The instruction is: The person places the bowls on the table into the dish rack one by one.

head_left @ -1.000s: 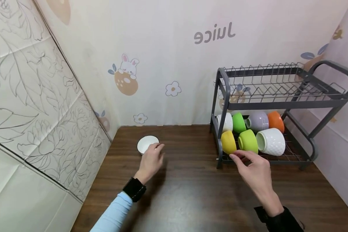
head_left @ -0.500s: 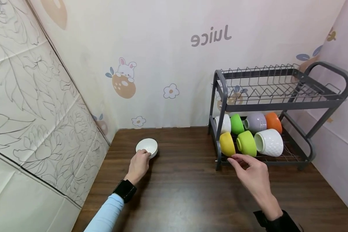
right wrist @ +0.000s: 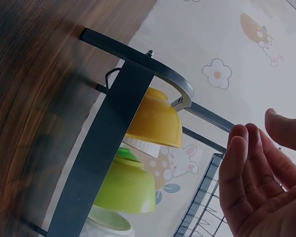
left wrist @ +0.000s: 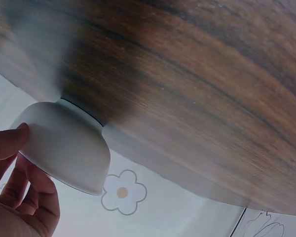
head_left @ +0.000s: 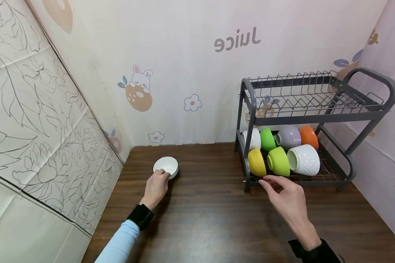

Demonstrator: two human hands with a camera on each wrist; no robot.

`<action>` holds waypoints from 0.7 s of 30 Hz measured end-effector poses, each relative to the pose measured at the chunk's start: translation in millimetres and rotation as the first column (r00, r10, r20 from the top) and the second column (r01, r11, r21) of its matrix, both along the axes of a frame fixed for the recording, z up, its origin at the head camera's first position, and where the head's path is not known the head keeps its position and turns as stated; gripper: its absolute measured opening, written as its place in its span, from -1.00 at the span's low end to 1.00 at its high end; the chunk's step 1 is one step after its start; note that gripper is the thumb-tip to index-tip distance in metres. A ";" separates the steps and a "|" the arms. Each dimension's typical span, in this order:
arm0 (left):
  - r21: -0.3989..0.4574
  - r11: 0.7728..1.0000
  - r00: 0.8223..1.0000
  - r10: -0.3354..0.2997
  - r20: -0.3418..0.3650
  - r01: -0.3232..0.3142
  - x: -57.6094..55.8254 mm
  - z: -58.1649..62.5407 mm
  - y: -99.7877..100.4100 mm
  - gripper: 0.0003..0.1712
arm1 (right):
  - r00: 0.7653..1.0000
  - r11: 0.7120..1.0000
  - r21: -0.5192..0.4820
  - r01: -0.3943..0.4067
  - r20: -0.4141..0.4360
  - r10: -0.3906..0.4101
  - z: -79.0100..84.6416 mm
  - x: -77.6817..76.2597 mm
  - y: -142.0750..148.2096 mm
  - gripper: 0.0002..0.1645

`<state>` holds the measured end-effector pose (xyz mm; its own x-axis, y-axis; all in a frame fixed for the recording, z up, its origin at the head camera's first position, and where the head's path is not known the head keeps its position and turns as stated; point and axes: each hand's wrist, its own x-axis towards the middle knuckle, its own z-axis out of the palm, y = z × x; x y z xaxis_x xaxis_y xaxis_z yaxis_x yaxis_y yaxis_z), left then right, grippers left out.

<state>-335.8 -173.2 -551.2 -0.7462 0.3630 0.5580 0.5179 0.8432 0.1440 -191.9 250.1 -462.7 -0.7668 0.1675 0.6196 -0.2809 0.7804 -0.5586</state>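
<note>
A small white bowl point(head_left: 166, 163) with a dark rim sits upright at the back left of the wooden table. My left hand point(head_left: 156, 186) pinches its near rim; in the left wrist view the thumb point(left wrist: 12, 140) lies against the bowl's outer wall, the other fingers at the rim. My right hand point(head_left: 288, 195) hovers in front of the dish rack's lower shelf, fingers loosely bent and holding nothing. Closest to it are a yellow bowl point(head_left: 257, 163) and a lime green bowl point(head_left: 278, 162), both tipped on their sides. The right wrist view shows a gap between thumb and fingers.
The dark two-tier dish rack point(head_left: 316, 118) stands at the right. On its lower shelf are also a white textured cup point(head_left: 306, 160), a purple cup point(head_left: 289, 137), an orange bowl point(head_left: 308, 137), a green bowl point(head_left: 267, 139) and a white ribbed cup point(head_left: 254, 139). A patterned wall point(head_left: 191, 65) rises behind.
My left hand has moved left and down onto the near rim of the white bowl and taken hold of it. My right hand has stayed about the same.
</note>
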 end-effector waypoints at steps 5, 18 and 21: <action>-0.006 1.000 0.999 0.006 -0.041 -0.006 0.8 -0.4 -0.1 -0.82 | 1.000 1.000 -0.002 0.005 0.000 -0.005 0.5 3.2 1.0 -0.80; 0.029 0.997 0.962 -0.057 -0.266 0.067 8.6 5.4 6.6 -0.86 | 1.000 1.000 -0.019 -0.012 -0.017 0.011 5.3 4.7 -2.0 -0.80; 0.046 0.996 0.959 -0.065 -0.276 0.081 11.1 13.1 9.4 -0.86 | 0.999 1.000 -0.020 -0.020 -0.025 0.019 6.4 4.7 -2.8 -0.79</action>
